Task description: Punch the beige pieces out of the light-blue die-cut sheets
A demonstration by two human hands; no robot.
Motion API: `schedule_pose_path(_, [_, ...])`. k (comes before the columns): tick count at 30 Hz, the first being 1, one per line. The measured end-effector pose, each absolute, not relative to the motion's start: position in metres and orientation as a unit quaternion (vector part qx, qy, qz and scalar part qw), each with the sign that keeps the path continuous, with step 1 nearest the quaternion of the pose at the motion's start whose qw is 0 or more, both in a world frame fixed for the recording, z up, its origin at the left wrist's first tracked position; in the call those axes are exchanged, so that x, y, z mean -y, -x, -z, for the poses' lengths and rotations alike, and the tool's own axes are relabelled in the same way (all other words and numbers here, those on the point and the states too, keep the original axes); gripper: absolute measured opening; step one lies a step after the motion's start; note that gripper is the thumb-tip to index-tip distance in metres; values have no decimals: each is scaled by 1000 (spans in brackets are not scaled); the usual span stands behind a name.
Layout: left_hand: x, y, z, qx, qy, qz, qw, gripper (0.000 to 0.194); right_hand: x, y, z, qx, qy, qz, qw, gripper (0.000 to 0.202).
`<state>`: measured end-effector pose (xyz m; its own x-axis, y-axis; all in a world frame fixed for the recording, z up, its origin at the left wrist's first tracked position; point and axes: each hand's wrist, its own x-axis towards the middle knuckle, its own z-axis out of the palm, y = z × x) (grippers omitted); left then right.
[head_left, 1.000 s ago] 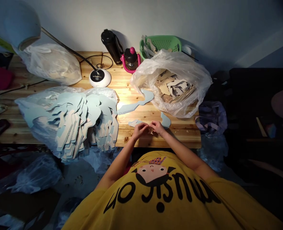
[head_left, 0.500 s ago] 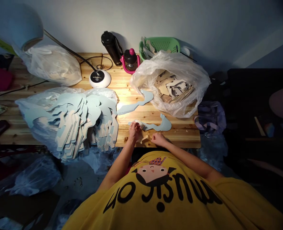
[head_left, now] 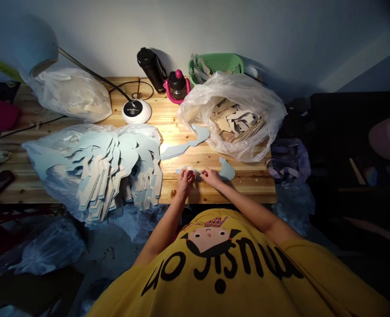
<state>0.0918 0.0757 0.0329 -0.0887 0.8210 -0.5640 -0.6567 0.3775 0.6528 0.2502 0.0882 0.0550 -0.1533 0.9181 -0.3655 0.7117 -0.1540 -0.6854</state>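
Observation:
A wavy light-blue cut-out piece point(head_left: 227, 170), apparently card, lies near the table's front edge. My left hand point(head_left: 185, 179) is closed at its left end, with a whitish bit point(head_left: 191, 169) showing by the fingertips. Over its narrow middle, my right hand point(head_left: 211, 177) has thumb and fingers pinched together; whatever is between them is too small to make out. Just beyond my hands, a thin stack of similar blue pieces point(head_left: 178, 151) rests on the wood. To the left, a large pile of blue cut-outs point(head_left: 115, 154) lies on a plastic bag.
An open plastic bag point(head_left: 195, 103) of beige and grey scraps stands at the back right, before a green basket point(head_left: 219, 61). Behind are a black flask point(head_left: 151, 68), a pink-handled bottle point(head_left: 178, 88) and a lamp base point(head_left: 137, 112). Another filled bag point(head_left: 72, 94) sits back left.
My right hand has moved up and left, from the table's front edge onto the blue piece beside my left hand. The beige scrap between my hands no longer shows. My left hand stays put.

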Motion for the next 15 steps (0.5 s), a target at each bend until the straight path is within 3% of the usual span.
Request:
schedule_pose_path(6, [-73,-95,-31,-493,-165,-533,667,41,-108,-262,-63,516,541,-591,303,29])
schedule_pose_path(11, [-69,-96,-28,-500,-207,-525,657,41,-115,-278,-77,422,544,-618,380,33])
schedule_pose_path(13, [-70,-97,-28,-501,-244,-523,644,42,-109,-283,-83,416,523,-637,384,32])
schedule_pose_path(15, [-70,-98,-29,-512,-297,-519,617,42,-95,-288,-87,489,489,-660,295,32])
